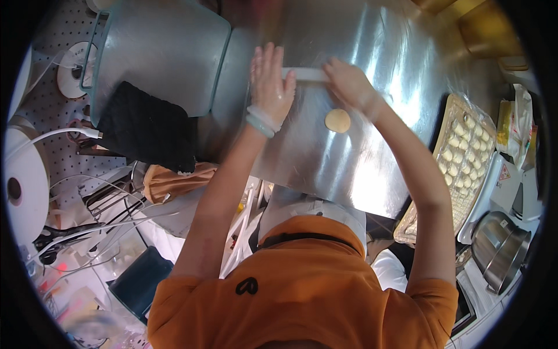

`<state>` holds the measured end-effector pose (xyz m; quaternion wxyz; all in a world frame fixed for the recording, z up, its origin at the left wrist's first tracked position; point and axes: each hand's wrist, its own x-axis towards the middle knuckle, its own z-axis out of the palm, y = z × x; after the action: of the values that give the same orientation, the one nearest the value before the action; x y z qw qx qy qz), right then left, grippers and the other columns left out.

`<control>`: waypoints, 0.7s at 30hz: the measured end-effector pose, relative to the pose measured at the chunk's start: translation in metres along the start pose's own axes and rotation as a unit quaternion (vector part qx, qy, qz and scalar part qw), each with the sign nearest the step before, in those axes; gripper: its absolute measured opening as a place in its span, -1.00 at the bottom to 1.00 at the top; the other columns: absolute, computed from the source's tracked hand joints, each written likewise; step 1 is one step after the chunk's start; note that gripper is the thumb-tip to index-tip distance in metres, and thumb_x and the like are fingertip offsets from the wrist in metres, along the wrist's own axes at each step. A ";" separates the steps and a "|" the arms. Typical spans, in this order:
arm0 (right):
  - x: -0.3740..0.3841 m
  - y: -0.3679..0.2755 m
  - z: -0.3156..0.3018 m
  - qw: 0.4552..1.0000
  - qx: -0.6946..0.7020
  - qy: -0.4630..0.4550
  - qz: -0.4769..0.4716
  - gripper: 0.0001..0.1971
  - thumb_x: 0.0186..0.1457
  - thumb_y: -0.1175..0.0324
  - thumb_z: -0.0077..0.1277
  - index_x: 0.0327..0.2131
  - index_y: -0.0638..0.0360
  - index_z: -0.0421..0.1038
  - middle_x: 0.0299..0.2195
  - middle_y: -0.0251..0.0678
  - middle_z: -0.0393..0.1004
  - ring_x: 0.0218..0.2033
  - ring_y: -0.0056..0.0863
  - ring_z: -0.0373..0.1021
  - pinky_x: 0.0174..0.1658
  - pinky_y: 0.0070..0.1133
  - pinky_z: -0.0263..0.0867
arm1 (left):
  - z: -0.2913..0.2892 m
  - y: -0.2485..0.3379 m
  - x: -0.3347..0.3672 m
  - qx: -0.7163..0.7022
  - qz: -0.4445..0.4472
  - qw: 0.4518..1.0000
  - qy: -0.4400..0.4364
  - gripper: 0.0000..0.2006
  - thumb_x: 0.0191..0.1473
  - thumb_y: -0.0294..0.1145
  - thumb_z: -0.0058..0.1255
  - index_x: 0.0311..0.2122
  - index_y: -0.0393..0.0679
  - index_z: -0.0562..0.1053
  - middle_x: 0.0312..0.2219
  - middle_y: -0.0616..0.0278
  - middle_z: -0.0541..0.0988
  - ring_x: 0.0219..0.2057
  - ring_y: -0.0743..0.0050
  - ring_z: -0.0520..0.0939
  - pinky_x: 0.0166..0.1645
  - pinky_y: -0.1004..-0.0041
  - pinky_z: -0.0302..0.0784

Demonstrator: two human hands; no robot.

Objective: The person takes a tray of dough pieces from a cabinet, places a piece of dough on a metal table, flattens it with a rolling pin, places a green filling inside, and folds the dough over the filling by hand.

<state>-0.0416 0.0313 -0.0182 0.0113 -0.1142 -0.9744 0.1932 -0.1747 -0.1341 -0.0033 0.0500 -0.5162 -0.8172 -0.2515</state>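
A short white rolling pin lies crosswise over the shiny metal worktop. My left hand is at its left end, fingers stretched out and the thumb side against the pin. My right hand is closed around the right end, slightly blurred. Just below the pin, nearer to me, sits a flat round piece of pale dough, touched by neither hand. A pale bangle circles my left wrist.
At right, a tray holds several small pale dough pieces under clear film. Metal bowls stand beyond it. To the left are a translucent teal-edged board or bin and a black cloth. Cables and a white spool crowd the far left.
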 end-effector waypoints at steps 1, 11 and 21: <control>-0.028 -0.005 -0.010 0.998 0.042 0.001 0.036 -0.78 -0.04 0.45 0.02 -0.24 0.18 0.39 -0.29 -0.20 0.35 -0.25 -0.20 0.39 -0.17 -0.38 0.34 | 0.006 0.005 0.004 0.021 0.016 0.999 -0.030 -0.48 0.19 -0.21 -0.21 0.18 -0.29 0.17 0.20 -0.16 0.12 0.25 -0.17 0.06 0.29 0.04 -0.10; -0.107 -0.013 0.035 0.972 -0.006 0.115 0.205 -0.49 0.17 0.14 -0.18 0.09 0.30 0.18 0.12 -0.05 0.20 0.14 -0.10 0.12 0.12 -0.27 0.10 | 0.069 0.038 -0.030 0.054 0.072 0.974 -0.206 -0.41 0.20 -0.13 -0.29 0.25 -0.25 0.06 0.26 -0.14 0.02 0.29 -0.12 -0.02 0.33 0.04 -0.20; -0.125 -0.035 0.064 0.959 -0.071 0.108 0.252 -0.38 0.17 0.11 -0.16 0.14 0.46 0.10 0.22 0.10 0.04 0.26 -0.06 -0.03 0.24 -0.28 -0.03 | 0.060 0.038 -0.041 0.036 0.108 0.972 -0.208 -0.40 0.18 -0.15 -0.24 0.22 -0.33 0.08 0.24 -0.19 0.04 0.29 -0.05 0.01 0.34 0.14 -0.16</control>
<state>0.0679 -0.0527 -0.0614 0.0594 -0.3764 -0.9184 0.1066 -0.1116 -0.1267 -0.0558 -0.0755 -0.6403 -0.7575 -0.1027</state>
